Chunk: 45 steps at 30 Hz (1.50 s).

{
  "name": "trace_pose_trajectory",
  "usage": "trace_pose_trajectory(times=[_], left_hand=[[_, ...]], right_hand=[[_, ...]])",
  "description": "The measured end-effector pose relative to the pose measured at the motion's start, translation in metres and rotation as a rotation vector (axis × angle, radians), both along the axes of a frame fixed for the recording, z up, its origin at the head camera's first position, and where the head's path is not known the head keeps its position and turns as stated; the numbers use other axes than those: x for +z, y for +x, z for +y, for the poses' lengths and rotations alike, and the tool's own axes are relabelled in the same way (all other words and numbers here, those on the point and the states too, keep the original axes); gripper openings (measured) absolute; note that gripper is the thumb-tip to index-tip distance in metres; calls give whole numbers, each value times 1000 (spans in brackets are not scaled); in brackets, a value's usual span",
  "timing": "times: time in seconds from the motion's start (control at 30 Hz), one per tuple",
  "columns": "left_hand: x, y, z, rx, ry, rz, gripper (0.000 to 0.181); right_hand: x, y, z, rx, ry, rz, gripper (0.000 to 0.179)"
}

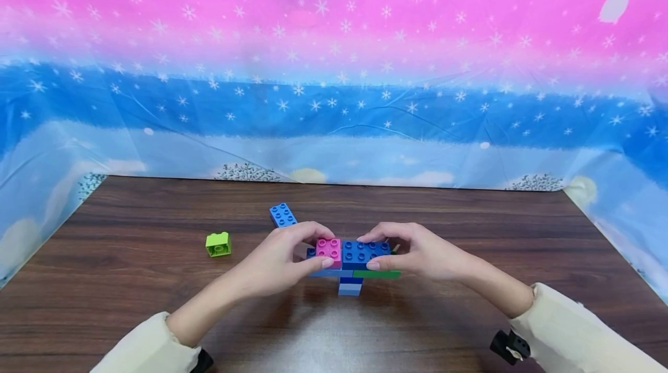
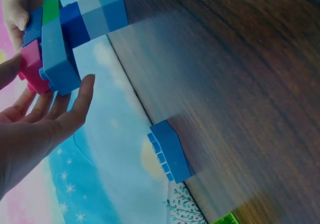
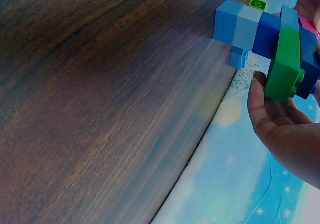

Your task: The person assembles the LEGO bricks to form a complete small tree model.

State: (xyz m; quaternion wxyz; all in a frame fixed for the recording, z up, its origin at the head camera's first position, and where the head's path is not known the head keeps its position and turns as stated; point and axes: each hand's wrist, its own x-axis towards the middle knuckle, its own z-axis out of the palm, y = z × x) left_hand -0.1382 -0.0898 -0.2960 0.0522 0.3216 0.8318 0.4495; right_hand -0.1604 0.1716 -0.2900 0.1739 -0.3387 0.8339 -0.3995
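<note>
A T-shaped build of toy building bricks stands on the table, a blue-toned column [image 1: 350, 288] at its foot. Across the column lie a lighter blue brick [image 2: 56, 54] and a green brick [image 3: 285, 64]. On top sit a square pink brick [image 1: 329, 252] and a longer dark blue brick [image 1: 365, 253], side by side. My left hand [image 1: 292, 257] pinches the pink brick between thumb and fingers. From the other side my right hand [image 1: 425, 252] grips the dark blue brick, thumb on its near face. In the head view, some of the fingers are hidden behind the bricks.
A loose blue brick [image 1: 282, 214] lies on the wooden table [image 1: 469, 216] behind the left hand. Farther left is a lime green brick [image 1: 218, 244]. A printed pink and blue cloth [image 1: 334, 106] hangs along the table's back and sides.
</note>
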Motion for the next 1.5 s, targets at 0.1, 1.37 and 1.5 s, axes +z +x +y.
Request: trace_pose_trajectory(times=[0.1, 1.37, 1.5], left_hand=[[0, 0, 0, -6, 1, -7, 25], [-4, -3, 1, -24, 44, -40, 24], [-4, -3, 1, -19, 41, -35, 24]], right_hand=[[0, 0, 0, -1, 1, 1, 35], [0, 0, -1, -7, -11, -37, 35], [0, 0, 0, -1, -21, -40, 35]])
